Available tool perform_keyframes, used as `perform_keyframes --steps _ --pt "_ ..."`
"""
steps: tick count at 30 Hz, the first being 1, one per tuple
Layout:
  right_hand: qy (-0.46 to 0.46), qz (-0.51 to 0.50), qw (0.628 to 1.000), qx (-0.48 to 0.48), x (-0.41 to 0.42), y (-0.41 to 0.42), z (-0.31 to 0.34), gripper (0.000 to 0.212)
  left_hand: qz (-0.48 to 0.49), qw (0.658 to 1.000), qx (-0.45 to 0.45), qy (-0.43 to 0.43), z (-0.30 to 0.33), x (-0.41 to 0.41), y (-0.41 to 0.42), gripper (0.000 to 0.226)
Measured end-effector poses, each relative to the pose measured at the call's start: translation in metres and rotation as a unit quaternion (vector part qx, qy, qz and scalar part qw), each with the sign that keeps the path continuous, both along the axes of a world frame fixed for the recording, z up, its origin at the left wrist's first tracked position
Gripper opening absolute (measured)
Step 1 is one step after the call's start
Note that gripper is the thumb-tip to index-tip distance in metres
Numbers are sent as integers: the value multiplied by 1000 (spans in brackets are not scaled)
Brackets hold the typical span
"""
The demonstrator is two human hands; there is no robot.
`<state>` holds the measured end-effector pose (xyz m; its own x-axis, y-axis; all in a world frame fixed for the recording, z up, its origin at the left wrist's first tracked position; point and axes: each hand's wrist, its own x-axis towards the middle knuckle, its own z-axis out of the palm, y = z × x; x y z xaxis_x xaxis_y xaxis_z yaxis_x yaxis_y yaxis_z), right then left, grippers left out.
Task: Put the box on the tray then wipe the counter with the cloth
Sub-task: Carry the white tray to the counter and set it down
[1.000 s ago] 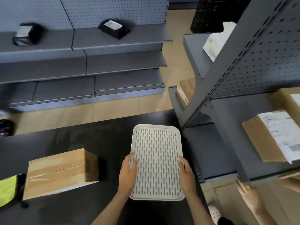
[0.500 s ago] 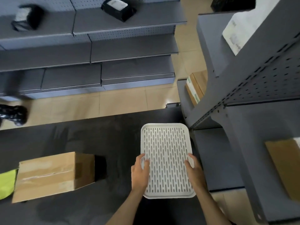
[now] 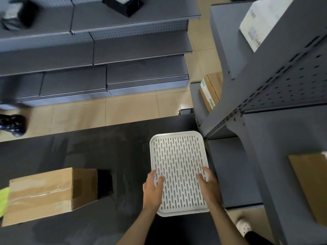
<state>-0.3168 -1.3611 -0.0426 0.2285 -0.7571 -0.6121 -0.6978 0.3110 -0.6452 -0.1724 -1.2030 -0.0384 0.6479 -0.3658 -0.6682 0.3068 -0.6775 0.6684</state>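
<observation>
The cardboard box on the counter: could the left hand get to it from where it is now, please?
Probably yes. The box lies apart to the left of the left hand, with bare counter between; that hand must first release the tray.

At the left edge of the frame a yellow-green cloth (image 3: 3,200) shows only as a small strip; the rest is cut off and partly behind the cardboard box (image 3: 51,195). In the upper left a dark package (image 3: 16,14) on the shelf is blurred — its label cannot be read. At the top, a black package (image 3: 123,5) is cut by the frame edge. At the left edge, a dark patterned object (image 3: 12,124) on the floor is blurred and I cannot tell what it is. At the right edge a brown box (image 3: 311,188) is cut off. The palms of the left hand (image 3: 153,190) and right hand (image 3: 210,188) are hidden — only the backs show.
</observation>
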Motion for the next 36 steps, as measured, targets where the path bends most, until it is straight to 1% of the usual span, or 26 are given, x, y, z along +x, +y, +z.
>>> perform_keyframes --steps 3,6,7,10,13,15,18,22,24,26,31,36 --pt "-2 9 1000 -1 0 -1 1 40 -14 1000 8 2 -7 2 3 55" --pt "-2 16 1000 2 0 -2 1 42 -31 999 -9 7 -1 5 2 39" --pt "0 21 1000 1 0 -2 1 42 -39 999 -12 5 0 6 2 39" --pt "24 57 998 -27 -3 -2 1 43 -103 994 2 -22 5 12 7 51" --pt "69 106 989 -78 -7 5 4 41 -194 979 28 -55 18 19 16 54" --pt "84 141 978 -126 -7 12 12 39 -263 956 65 -109 29 26 24 55" --pt "79 226 953 -184 -3 24 32 40 -362 900 114 -215 49 36 36 58" --pt "75 344 916 -193 15 44 60 41 -434 826 171 -316 86 52 60 59" --pt "69 378 903 -194 30 58 72 40 -468 784 190 -361 105 62 76 58" --pt "62 400 893 -197 49 76 83 40 -476 765 195 -387 121 72 96 57" --pt "41 448 858 -247 103 136 109 39 -445 772 184 -415 151 105 159 55" --pt "24 483 829 -280 151 201 126 37 -411 794 187 -408 161 149 224 53"
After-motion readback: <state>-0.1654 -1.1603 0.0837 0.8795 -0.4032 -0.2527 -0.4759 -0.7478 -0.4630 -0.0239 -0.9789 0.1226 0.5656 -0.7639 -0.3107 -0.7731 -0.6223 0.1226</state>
